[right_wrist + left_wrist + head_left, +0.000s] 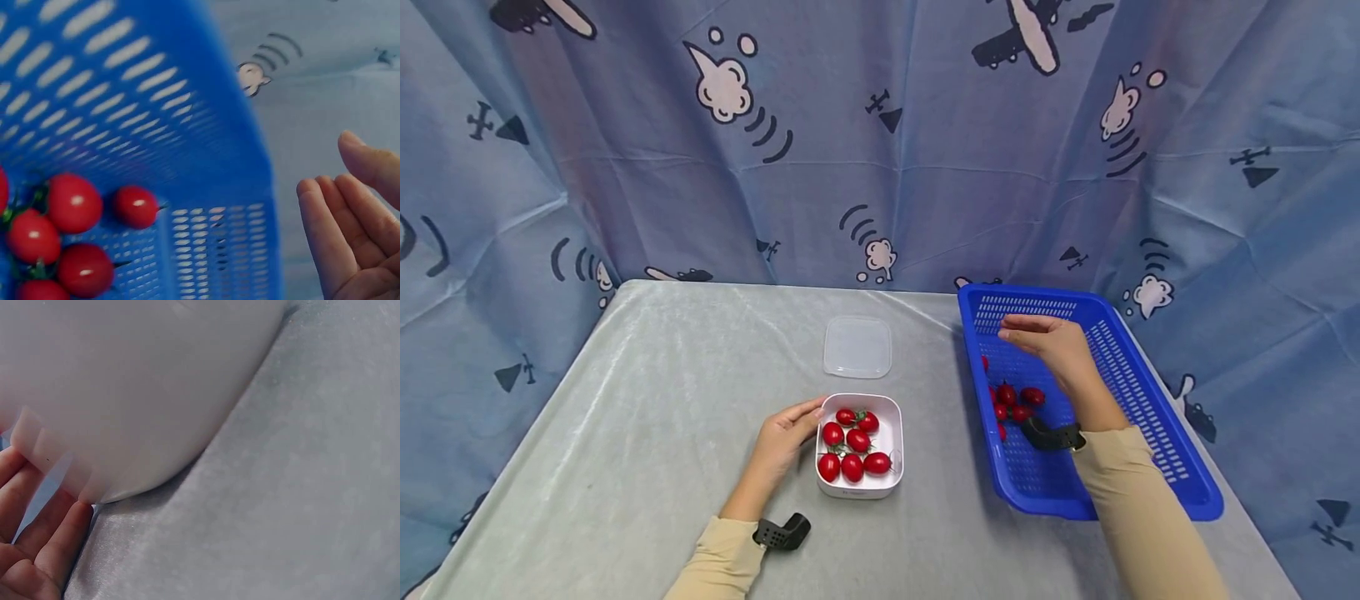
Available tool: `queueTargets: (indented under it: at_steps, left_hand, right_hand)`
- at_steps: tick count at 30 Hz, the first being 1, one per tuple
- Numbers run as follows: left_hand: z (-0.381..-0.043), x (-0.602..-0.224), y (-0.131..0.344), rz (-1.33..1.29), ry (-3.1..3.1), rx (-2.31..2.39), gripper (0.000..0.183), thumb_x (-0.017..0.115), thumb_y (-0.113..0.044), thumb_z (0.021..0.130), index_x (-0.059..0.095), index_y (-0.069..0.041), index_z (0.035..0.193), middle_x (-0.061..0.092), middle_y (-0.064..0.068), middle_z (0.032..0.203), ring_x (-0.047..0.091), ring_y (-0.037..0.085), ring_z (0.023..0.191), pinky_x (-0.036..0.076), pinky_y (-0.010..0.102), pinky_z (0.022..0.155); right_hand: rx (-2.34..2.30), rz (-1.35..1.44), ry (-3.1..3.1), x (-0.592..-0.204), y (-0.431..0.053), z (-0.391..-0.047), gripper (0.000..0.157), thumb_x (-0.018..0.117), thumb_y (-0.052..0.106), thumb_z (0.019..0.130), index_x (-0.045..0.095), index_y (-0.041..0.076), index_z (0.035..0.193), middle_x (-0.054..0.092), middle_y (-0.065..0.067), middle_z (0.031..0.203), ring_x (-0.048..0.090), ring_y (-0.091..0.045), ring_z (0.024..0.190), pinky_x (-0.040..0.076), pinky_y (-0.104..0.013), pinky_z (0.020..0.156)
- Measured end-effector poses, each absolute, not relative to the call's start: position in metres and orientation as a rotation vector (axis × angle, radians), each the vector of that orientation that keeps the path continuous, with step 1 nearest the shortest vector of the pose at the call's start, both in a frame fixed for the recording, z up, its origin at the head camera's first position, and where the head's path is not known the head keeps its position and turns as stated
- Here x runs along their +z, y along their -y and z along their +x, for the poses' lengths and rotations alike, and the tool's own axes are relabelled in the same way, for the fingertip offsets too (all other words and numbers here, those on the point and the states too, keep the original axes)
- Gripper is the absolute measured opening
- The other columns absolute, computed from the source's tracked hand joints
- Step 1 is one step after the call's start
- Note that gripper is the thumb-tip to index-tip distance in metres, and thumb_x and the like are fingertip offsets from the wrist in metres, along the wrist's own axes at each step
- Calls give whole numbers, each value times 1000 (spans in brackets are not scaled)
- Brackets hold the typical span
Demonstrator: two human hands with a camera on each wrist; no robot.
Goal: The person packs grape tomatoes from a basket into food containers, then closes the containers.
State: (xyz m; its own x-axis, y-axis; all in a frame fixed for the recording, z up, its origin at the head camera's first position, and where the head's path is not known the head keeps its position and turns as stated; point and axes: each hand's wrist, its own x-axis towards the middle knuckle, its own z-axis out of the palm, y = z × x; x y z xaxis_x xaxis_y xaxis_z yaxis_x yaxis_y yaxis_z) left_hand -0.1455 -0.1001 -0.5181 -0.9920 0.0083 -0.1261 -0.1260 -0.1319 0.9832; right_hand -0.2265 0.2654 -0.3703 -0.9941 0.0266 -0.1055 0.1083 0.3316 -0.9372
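Note:
A white square box (pixel 895 417) holding several cherry tomatoes (pixel 857 439) stands near the middle of the table. Against its left wall rest the fingertips of my left hand (pixel 786 437); in the left wrist view they touch the box's smooth side (pixel 144 394). My right hand (pixel 1052 346) hovers over the blue basket (pixel 973 367), fingers extended and nothing held. Several more cherry tomatoes (pixel 75 203) lie inside that basket, toward its left side. In the right wrist view the thumb and fingers of the right hand (pixel 356 237) are apart with a gap between them.
Behind the box, a clear square lid (pixel 857 347) lies flat on the pale tablecloth (pixel 647 400). A patterned blue curtain (pixel 820 200) hangs along the table's back edge. The basket's raised rim (pixel 992 450) runs to the right of the box.

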Motion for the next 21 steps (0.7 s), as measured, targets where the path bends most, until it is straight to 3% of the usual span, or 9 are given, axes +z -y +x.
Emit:
queueTargets:
  at_steps: [7,12,16,21]
  left_hand:
    - [-145,-517,100,-119,-2012,2286,35,64,-13,96,65,5,125,67,20,127,68,0,100,54,18,92]
    - [-145,-517,100,-116,-1994,2312,34,63,-10,96,65,7,125,68,21,125,68,0,99,55,18,91]
    - [-146,-517,100,-120,-2004,2306,35,64,-12,95,65,6,125,68,20,125,68,1,99,55,18,90]
    - [-145,-518,100,-129,-2008,2289,34,64,-12,96,65,6,125,67,20,127,68,0,100,55,18,90]
  right_hand:
    - [-1654,193,-2470,-390,-275,-237,60,74,25,90,54,-6,137,68,24,90,66,10,85,54,-19,92]
    - [-1545,187,-2469,-399,-276,-245,61,73,29,91,54,-4,139,72,13,106,67,9,89,48,-34,105]
    - [-1500,186,-2448,-409,-276,-251,58,71,24,93,52,-6,139,72,-3,120,70,0,98,46,-41,108]
    - [-1475,259,-2421,-423,-278,-255,56,73,21,92,55,-7,137,74,-4,116,71,-12,106,47,-40,106]
